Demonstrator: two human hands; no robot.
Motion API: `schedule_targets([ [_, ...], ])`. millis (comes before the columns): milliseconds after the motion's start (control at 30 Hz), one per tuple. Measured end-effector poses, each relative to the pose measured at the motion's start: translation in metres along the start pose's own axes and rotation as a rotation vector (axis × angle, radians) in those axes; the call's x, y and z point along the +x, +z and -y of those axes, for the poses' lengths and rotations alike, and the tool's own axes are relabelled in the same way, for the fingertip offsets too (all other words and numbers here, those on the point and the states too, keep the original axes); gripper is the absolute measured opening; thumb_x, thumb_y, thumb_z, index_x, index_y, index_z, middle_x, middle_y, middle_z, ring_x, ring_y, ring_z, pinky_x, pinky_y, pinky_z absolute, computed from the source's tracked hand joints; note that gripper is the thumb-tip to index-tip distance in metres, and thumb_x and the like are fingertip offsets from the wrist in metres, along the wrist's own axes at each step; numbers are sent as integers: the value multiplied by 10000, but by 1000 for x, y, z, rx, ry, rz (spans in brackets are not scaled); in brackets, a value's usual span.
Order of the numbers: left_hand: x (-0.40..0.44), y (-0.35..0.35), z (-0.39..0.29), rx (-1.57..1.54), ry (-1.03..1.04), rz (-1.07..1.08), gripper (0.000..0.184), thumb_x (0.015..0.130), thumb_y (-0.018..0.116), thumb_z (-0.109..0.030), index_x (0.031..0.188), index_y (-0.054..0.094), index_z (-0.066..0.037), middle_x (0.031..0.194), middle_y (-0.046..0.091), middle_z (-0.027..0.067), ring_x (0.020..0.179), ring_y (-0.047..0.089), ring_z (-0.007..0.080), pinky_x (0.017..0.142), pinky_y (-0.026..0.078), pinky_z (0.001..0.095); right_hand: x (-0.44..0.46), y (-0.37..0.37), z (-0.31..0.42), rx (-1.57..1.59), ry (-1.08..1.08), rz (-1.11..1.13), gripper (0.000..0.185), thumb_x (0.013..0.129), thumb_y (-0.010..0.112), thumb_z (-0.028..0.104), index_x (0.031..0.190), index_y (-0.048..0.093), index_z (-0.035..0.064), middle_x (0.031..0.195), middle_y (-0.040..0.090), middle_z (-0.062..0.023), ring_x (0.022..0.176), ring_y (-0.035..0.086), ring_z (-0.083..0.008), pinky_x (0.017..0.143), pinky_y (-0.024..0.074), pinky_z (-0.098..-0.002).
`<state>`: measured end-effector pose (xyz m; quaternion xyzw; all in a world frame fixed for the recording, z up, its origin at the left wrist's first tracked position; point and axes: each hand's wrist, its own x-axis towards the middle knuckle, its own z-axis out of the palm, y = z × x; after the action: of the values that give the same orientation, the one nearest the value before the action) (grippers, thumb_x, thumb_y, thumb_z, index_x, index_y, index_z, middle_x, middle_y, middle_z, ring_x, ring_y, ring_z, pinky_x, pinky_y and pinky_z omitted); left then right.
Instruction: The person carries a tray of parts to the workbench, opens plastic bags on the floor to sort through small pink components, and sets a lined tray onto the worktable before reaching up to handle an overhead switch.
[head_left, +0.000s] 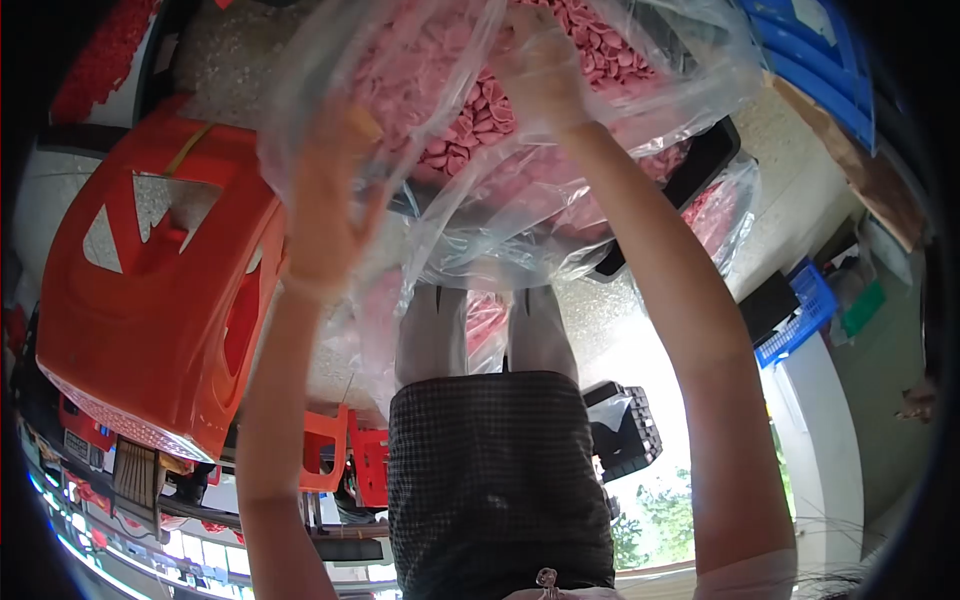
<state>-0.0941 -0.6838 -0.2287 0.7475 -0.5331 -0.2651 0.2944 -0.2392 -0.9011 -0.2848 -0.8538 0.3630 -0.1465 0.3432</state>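
Observation:
A large clear plastic bag (470, 240) spreads across the top, with many small pink pieces (485, 110) in it. My left hand (335, 200) is at the bag's left side, blurred, its thumb apart from the fingers; plastic partly covers the fingertips. My right hand (540, 70) reaches over the pink pieces with its fingers curled on the bag's thin film. Part of a black container (705, 165) shows under the bag's right side.
A red plastic stool (150, 300) lies on its side at the left. Blue crates (815, 60) are at the upper right, near a brown cardboard edge (850, 160). A black crate (625, 430) and a blue basket (800, 315) are lower right. More pink pieces (487, 320) show between the legs.

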Motion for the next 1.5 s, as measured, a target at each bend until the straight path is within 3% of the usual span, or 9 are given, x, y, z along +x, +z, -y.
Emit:
schedule_targets([
  [133,87,-26,81,588,-214,-507,594,832,656,-174,1324,388,23,1320,378,309,1237,370,470,1022,344,459,1,9,10,178,233,75,411,781,637,167,1178,544,112,1065,572,-183,976,573,-352,839,458,-425],
  [233,101,-30,5,165,-94,-735,494,811,665,-143,1238,477,18,1327,399,259,1264,388,385,1019,361,433,2,24,-19,-73,21,38,407,807,619,202,1198,541,124,1039,581,-165,883,600,-340,776,487,-427],
  [367,87,54,-45,-61,353,266,332,741,663,-92,1069,616,-82,1358,437,116,1297,393,239,1024,349,466,-7,4,-31,-85,-71,35,410,815,627,190,1200,539,80,1035,610,-159,942,591,-358,797,485,-432],
  [467,94,73,-15,654,142,39,378,735,653,-108,1109,607,-117,1339,460,120,1291,399,275,1026,285,599,-23,-29,-14,79,111,77,353,808,667,163,1139,582,73,1059,620,-117,890,623,-252,860,476,-400],
  [600,94,51,-3,535,-69,-289,401,772,652,-161,1163,577,-124,1340,463,138,1266,416,308,1035,235,625,-50,-71,6,167,160,29,301,791,719,126,1074,629,78,1084,614,-84,800,655,-123,850,518,-343],
  [833,61,35,-135,-1322,-588,-16,213,897,631,-123,1062,648,11,1020,683,127,932,670,210,809,558,343,-79,-128,40,335,-24,-61,455,731,773,71,1156,613,98,1095,570,-78,831,638,-106,544,565,-161],
  [1200,20,22,-172,-1572,-704,-67,219,855,659,-28,1074,655,-25,1036,683,99,926,672,190,848,564,345,-85,-180,96,328,-15,106,463,708,711,-5,1143,655,144,1012,574,-46,955,558,-206,783,517,-311],
  [1367,14,19,-164,-1375,-705,-97,275,867,658,-69,1133,614,-19,1034,663,111,965,649,197,878,525,343,-94,-154,89,223,-12,197,574,712,742,66,1255,572,146,1088,572,-67,1044,544,-209,851,510,-315],
  [1500,1,22,-99,-141,-270,-304,589,729,756,-124,1258,510,-44,1225,513,191,1162,462,313,984,342,457,-91,-134,72,64,-40,223,771,719,769,221,1382,401,81,1287,500,-121,1241,446,-262,1043,388,-384],
])
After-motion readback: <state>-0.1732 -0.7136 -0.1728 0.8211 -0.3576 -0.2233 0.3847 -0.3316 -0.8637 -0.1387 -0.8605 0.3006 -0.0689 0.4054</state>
